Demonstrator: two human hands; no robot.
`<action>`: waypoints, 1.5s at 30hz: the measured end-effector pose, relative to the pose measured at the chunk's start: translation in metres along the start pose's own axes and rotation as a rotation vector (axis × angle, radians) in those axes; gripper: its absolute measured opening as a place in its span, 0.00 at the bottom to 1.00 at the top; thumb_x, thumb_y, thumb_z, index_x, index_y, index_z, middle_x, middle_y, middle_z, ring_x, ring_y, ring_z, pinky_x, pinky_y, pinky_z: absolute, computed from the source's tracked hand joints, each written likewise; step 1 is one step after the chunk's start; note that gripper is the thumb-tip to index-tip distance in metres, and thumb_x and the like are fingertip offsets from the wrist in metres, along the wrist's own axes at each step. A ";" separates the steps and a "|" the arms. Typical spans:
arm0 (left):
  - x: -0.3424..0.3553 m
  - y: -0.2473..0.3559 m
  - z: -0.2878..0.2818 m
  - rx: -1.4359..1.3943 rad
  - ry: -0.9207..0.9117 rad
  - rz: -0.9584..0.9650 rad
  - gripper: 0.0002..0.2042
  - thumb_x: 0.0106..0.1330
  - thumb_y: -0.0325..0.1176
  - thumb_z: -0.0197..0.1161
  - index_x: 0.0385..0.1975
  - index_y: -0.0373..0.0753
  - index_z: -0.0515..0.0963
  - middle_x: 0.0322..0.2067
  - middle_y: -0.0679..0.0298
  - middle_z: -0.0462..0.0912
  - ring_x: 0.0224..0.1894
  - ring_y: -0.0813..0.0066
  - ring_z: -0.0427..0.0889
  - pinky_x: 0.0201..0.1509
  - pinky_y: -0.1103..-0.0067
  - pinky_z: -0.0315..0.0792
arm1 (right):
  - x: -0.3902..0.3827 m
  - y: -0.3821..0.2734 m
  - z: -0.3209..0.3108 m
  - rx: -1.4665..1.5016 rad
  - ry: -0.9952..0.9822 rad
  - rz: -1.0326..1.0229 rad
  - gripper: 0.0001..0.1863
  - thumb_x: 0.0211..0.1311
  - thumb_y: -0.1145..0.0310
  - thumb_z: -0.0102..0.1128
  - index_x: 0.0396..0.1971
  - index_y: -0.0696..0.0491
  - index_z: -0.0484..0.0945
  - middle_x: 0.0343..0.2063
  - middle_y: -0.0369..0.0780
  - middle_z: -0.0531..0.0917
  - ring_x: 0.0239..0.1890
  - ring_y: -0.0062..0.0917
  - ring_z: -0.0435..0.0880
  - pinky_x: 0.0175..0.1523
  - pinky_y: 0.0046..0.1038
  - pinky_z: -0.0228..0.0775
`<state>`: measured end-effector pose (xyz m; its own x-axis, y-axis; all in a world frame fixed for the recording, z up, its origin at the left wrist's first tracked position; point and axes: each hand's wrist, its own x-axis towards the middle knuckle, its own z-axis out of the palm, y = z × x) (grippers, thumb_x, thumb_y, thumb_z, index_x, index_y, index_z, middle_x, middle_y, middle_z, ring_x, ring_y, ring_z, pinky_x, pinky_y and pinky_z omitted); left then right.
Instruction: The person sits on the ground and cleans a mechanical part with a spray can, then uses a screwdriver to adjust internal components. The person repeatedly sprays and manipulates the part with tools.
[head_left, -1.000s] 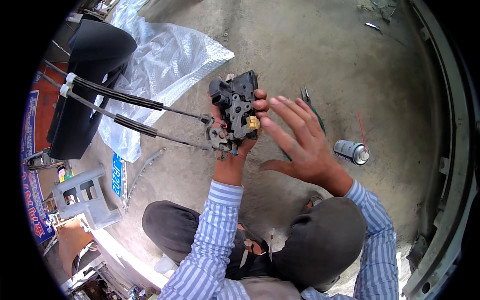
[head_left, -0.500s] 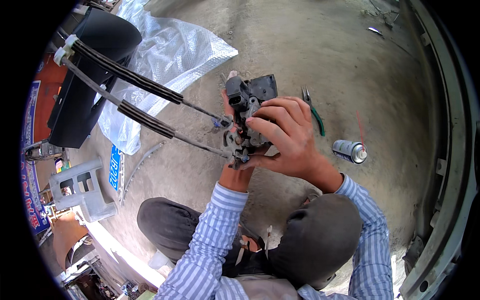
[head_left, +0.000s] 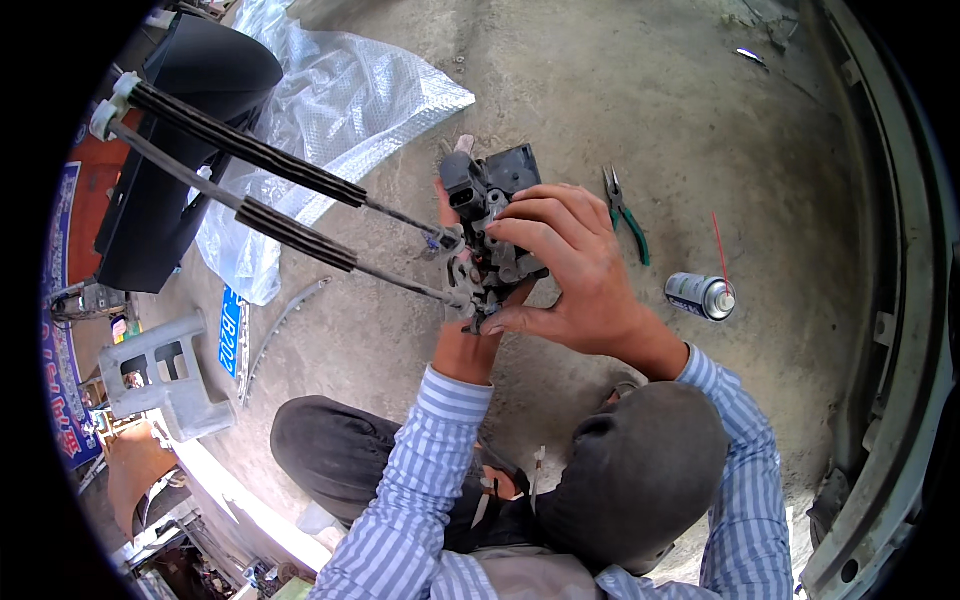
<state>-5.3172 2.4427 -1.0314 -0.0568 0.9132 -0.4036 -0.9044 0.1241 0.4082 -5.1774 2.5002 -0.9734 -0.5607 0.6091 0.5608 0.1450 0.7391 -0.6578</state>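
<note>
Since a second ago the right hand (head_left: 570, 270) has closed in from an open, spread pose beside the black latch mechanism (head_left: 490, 230) and now lies across its front, while the whole assembly sits a little higher and further right in the view. Its fingers are curled together over the upper part of the mechanism, the thumb pressing at the lower edge, so it is pinched between thumb and fingers. The left hand (head_left: 465, 340) holds it from below and behind; most of that hand is hidden by the mechanism, and I cannot tell how its fingers lie.

The mechanism is held up in the air above the concrete floor (head_left: 640, 90), its long axis roughly upright, top end pointing away from the person. Two sheathed cables (head_left: 250, 190) run from its left side up and left toward a black panel (head_left: 170, 120), their far ends near the picture's rim.

Green-handled pliers (head_left: 625, 210) and a spray can (head_left: 700, 296) lie on the floor to the right, well apart from the hands. Clear plastic sheeting (head_left: 330, 110) lies under the cables.
</note>
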 end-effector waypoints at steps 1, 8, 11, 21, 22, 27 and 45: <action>0.000 -0.001 -0.001 -0.005 0.001 -0.002 0.29 0.74 0.62 0.42 0.61 0.47 0.69 0.52 0.56 0.78 0.54 0.62 0.79 0.60 0.67 0.75 | 0.000 -0.002 -0.001 0.003 -0.014 0.015 0.37 0.34 0.50 0.80 0.48 0.52 0.79 0.46 0.40 0.81 0.57 0.40 0.76 0.60 0.45 0.62; 0.013 0.010 0.002 -0.092 -0.019 0.018 0.28 0.74 0.62 0.41 0.61 0.47 0.69 0.52 0.56 0.78 0.53 0.63 0.79 0.60 0.67 0.75 | -0.005 -0.002 0.000 0.028 -0.118 0.035 0.35 0.38 0.56 0.80 0.51 0.48 0.77 0.59 0.44 0.73 0.63 0.45 0.70 0.67 0.49 0.58; 0.019 0.011 0.012 -0.137 -0.091 0.023 0.30 0.73 0.62 0.43 0.61 0.42 0.68 0.56 0.54 0.74 0.58 0.62 0.75 0.65 0.67 0.70 | -0.003 0.001 -0.001 0.073 -0.102 0.054 0.35 0.38 0.56 0.78 0.51 0.46 0.77 0.61 0.43 0.71 0.64 0.44 0.68 0.69 0.49 0.55; 0.001 -0.009 0.006 0.205 0.022 0.145 0.24 0.77 0.54 0.45 0.67 0.51 0.62 0.58 0.58 0.73 0.58 0.64 0.75 0.60 0.67 0.75 | -0.003 0.005 0.007 -0.030 0.017 0.010 0.42 0.37 0.46 0.78 0.55 0.49 0.76 0.57 0.44 0.75 0.61 0.43 0.71 0.65 0.49 0.60; -0.001 -0.008 0.002 0.153 0.007 0.094 0.24 0.77 0.54 0.45 0.67 0.51 0.62 0.58 0.58 0.73 0.58 0.64 0.75 0.60 0.67 0.75 | -0.002 0.004 0.005 -0.028 -0.004 0.006 0.42 0.36 0.47 0.78 0.55 0.49 0.76 0.57 0.43 0.75 0.61 0.43 0.71 0.65 0.49 0.59; 0.010 0.003 0.004 0.071 0.030 0.088 0.24 0.77 0.53 0.45 0.67 0.50 0.62 0.58 0.58 0.73 0.58 0.65 0.75 0.60 0.68 0.75 | -0.002 0.003 0.001 0.027 -0.064 0.012 0.40 0.37 0.52 0.79 0.54 0.50 0.75 0.57 0.42 0.75 0.61 0.42 0.70 0.67 0.49 0.58; 0.005 0.003 0.005 0.037 0.044 0.044 0.24 0.77 0.52 0.45 0.67 0.47 0.61 0.57 0.58 0.73 0.59 0.66 0.74 0.60 0.68 0.75 | -0.001 0.000 0.000 0.088 -0.039 0.049 0.46 0.38 0.55 0.78 0.62 0.52 0.70 0.57 0.43 0.74 0.62 0.42 0.70 0.70 0.49 0.54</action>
<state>-5.3182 2.4493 -1.0281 -0.1150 0.9002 -0.4200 -0.8845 0.0997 0.4558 -5.1771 2.5001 -0.9740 -0.5864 0.6308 0.5082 0.1017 0.6797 -0.7264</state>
